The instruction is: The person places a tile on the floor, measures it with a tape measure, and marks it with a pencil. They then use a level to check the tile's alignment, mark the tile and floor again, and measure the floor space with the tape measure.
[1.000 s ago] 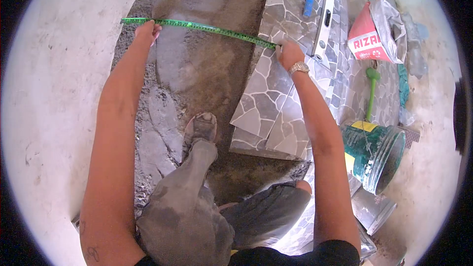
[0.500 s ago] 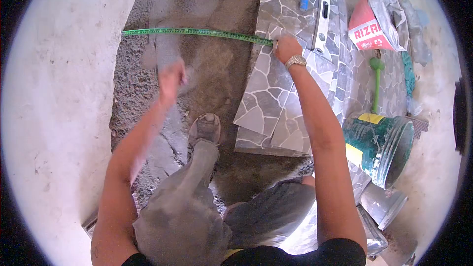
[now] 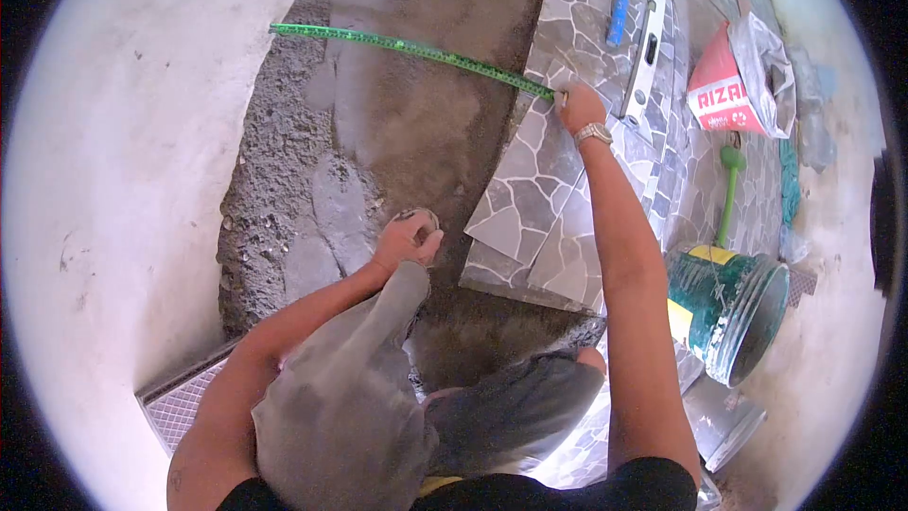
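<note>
A green measuring tape [image 3: 407,45] lies stretched across the grey mortar bed [image 3: 397,123]. My right hand [image 3: 577,106] pins the tape's right end on a stone-pattern tile [image 3: 530,180]; a watch is on that wrist. My left hand [image 3: 407,238] rests over the toe of my shoe by my raised knee, holding nothing that I can see. The tape's left end lies free near the concrete edge.
A spirit level [image 3: 651,33] and a blue-handled trowel [image 3: 617,9] lie on the laid tiles. A red and white cement bag [image 3: 738,76], a green-handled mallet [image 3: 728,191] and a green bucket [image 3: 733,308] stand at right. A tile [image 3: 180,397] lies lower left.
My left hand let go of the tape's left end and drew back down to my foot. The right hand stayed on the tape's other end.
</note>
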`<state>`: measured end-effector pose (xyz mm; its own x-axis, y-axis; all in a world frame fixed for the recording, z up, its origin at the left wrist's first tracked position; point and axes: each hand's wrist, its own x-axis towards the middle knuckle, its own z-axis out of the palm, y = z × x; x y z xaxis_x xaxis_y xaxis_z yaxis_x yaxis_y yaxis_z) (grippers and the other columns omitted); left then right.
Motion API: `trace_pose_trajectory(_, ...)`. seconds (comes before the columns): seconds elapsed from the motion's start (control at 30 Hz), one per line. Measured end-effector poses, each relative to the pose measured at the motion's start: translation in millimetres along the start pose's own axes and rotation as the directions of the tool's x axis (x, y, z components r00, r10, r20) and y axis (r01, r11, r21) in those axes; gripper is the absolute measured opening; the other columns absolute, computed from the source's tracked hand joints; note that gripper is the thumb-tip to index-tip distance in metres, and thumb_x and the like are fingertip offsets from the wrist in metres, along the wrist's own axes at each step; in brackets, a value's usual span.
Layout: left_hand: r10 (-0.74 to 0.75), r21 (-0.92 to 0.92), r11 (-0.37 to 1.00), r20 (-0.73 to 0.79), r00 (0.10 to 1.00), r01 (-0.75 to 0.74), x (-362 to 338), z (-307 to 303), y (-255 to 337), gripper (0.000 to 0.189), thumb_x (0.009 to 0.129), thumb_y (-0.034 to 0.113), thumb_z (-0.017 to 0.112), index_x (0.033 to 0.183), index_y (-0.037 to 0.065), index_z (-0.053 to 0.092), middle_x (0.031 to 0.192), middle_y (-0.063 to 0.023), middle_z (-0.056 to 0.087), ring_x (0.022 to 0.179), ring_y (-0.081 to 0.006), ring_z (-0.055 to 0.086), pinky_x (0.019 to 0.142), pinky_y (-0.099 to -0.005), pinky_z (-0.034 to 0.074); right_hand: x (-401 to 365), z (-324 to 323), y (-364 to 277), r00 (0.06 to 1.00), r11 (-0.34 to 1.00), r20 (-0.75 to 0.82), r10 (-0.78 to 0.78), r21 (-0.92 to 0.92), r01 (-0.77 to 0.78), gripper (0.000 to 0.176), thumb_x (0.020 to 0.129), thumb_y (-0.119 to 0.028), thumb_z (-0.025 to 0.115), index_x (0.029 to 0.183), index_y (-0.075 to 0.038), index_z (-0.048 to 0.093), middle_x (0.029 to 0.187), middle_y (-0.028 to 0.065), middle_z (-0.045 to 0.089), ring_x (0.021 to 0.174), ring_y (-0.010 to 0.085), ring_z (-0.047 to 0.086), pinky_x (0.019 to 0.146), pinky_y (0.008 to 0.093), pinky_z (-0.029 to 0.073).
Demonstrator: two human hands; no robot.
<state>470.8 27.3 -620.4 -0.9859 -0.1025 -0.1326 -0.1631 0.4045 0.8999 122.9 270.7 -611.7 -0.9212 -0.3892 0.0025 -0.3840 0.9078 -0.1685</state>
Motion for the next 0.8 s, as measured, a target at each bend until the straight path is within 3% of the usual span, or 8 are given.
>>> trace_pose_trajectory(0.1,-0.180,-0.102,0.979,-0.024,0.983,0.177,-0.5,3.8,4.8,0.015,0.087,0.021,0.065,0.089,0.006,0.063,0.070,-0.0093,0.064,0.064,-0.0239,0.063,0.062,-0.0367,0.050,0.1,2.4,5.7,0.999,1.000,-0.036,-0.002,0.007,0.002,0.022,0.082,-0.023,0.061,0.097,-0.013,0.073,0.094,0.0180,0.070,0.089,0.0392,0.067,0.079,0.0498,0.054)
trace_pose_trajectory(0.2,-0.018,0.042,0.999,-0.054,0.998,0.021,1.2,9.4,-18.5,0.015,0.088,0.020,0.064,0.094,0.007,0.064,0.072,-0.0097,0.066,0.064,-0.0212,0.065,0.062,-0.0356,0.051,6.7,19.7,5.5,0.998,0.998,-0.057,-0.039,0.039,0.042,0.022,0.085,-0.026,0.061,0.095,-0.011,0.073,0.092,0.0190,0.069,0.087,0.0394,0.066,0.079,0.0492,0.052)
trace_pose_trajectory(0.4,-0.143,-0.103,0.985,-0.021,0.990,0.140,0.4,13.1,-15.1,0.015,0.087,0.020,0.063,0.093,0.006,0.064,0.075,-0.0100,0.067,0.066,-0.0207,0.065,0.064,-0.0345,0.051,0.8,13.4,8.8,0.997,0.996,0.015,0.082,-0.026,-0.081,0.023,0.087,-0.029,0.061,0.093,-0.011,0.073,0.092,0.0185,0.069,0.088,0.0384,0.065,0.080,0.0483,0.052)
trace_pose_trajectory(0.43,-0.148,-0.026,0.989,-0.024,0.989,0.147,1.7,9.6,-8.3,0.016,0.086,0.019,0.063,0.094,0.006,0.065,0.075,-0.0104,0.067,0.066,-0.0205,0.065,0.065,-0.0339,0.051,0.8,14.7,5.7,0.997,0.997,0.004,0.075,-0.006,-0.075,0.023,0.087,-0.029,0.061,0.093,-0.011,0.073,0.092,0.0183,0.069,0.088,0.0383,0.065,0.080,0.0482,0.052)
trace_pose_trajectory(0.53,-0.150,-0.035,0.988,-0.001,0.989,0.150,2.1,6.8,-3.2,0.016,0.086,0.019,0.063,0.095,0.006,0.066,0.076,-0.0105,0.067,0.066,-0.0203,0.065,0.065,-0.0338,0.051,-3.8,14.2,3.7,0.995,0.999,-0.090,0.039,0.020,-0.037,0.018,0.082,-0.021,0.062,0.086,-0.008,0.073,0.092,0.0179,0.070,0.086,0.0382,0.068,0.076,0.0495,0.055)
trace_pose_trajectory(0.63,-0.144,0.018,0.989,0.036,0.989,0.144,2.7,8.2,-10.4,0.017,0.087,0.020,0.064,0.096,0.006,0.066,0.085,-0.0064,0.069,0.069,-0.0162,0.064,0.065,-0.0330,0.051,-5.5,14.0,3.2,0.995,0.998,-0.064,0.070,0.005,-0.070,0.018,0.081,-0.020,0.062,0.084,-0.007,0.072,0.092,0.0173,0.070,0.087,0.0378,0.068,0.075,0.0491,0.055)
trace_pose_trajectory(0.73,-0.056,0.037,0.998,-0.008,0.998,0.056,5.5,9.3,-4.5,0.018,0.088,0.023,0.063,0.093,0.006,0.066,0.085,-0.0082,0.070,0.069,-0.0221,0.065,0.064,-0.0351,0.051,-1.9,24.7,9.1,0.992,0.998,-0.110,0.060,0.008,-0.059,0.017,0.079,-0.019,0.062,0.084,-0.006,0.073,0.095,0.0167,0.069,0.088,0.0371,0.067,0.076,0.0484,0.055)
trace_pose_trajectory(0.8,-0.084,0.050,0.995,-0.015,0.996,0.084,6.5,9.4,1.6,0.019,0.088,0.024,0.063,0.088,0.005,0.065,0.081,-0.0098,0.069,0.067,-0.0256,0.065,0.062,-0.0376,0.050,-1.3,27.3,11.1,0.993,0.999,-0.107,0.051,-0.003,-0.051,0.016,0.078,-0.018,0.063,0.085,-0.007,0.073,0.097,0.0162,0.068,0.088,0.0368,0.067,0.076,0.0477,0.055)
